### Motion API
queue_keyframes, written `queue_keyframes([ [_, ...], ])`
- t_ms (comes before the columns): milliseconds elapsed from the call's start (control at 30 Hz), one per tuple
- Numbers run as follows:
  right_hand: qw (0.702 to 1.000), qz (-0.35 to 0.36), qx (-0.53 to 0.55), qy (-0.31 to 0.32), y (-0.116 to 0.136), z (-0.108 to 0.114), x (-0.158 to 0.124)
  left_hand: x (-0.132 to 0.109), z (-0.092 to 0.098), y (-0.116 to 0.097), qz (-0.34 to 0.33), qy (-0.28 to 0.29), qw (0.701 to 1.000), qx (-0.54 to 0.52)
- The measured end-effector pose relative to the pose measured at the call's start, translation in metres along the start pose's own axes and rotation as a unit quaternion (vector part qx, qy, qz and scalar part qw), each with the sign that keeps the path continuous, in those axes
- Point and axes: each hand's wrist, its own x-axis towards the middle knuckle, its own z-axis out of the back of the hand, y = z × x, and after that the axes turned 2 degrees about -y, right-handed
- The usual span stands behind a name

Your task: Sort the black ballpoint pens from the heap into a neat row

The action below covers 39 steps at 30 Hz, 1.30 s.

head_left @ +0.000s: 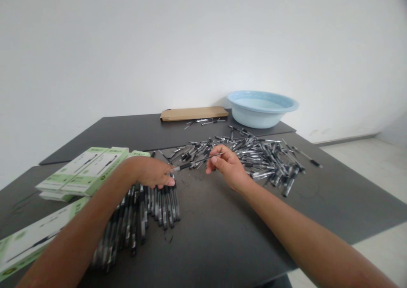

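Between my hands lies a pen point(185, 166) with a clear barrel and black grip, tilted slightly up to the right. My left hand point(154, 172) holds its barrel end, above a row of black-and-clear pens point(162, 205) laid side by side. From the grip, a thin dark rod like an ink refill point(206, 157) runs to my right hand point(227, 165), whose thumb and fingers are closed on its far end. Just behind my right hand spreads a loose heap of pens and pen parts point(257, 156).
White-and-green pen boxes point(85, 169) are stacked at the left, with another box point(38, 237) nearer. A light blue basin point(260, 114) stands at the back right. Beside it lies a flat brown cardboard piece point(193, 113), with several thin rods point(210, 121) before it. The dark table point(203, 237) ends at the right.
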Motion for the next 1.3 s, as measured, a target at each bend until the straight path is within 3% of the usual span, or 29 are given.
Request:
queue_keyframes([
  [267, 0.994, -0.063, 0.014, 0.087, 0.005, -0.008, -0.005, -0.002, 0.0, 0.007, -0.04, -0.015, 0.999, -0.026],
  [833, 0.999, -0.03, -0.017, 0.031, 0.001, -0.005, 0.001, -0.005, 0.001, -0.001, -0.026, 0.0, 1.0, -0.004],
  [1300, 0.999, -0.013, -0.016, 0.032, 0.0, -0.006, 0.003, -0.005, 0.0, -0.004, -0.015, 0.01, 1.0, -0.006],
])
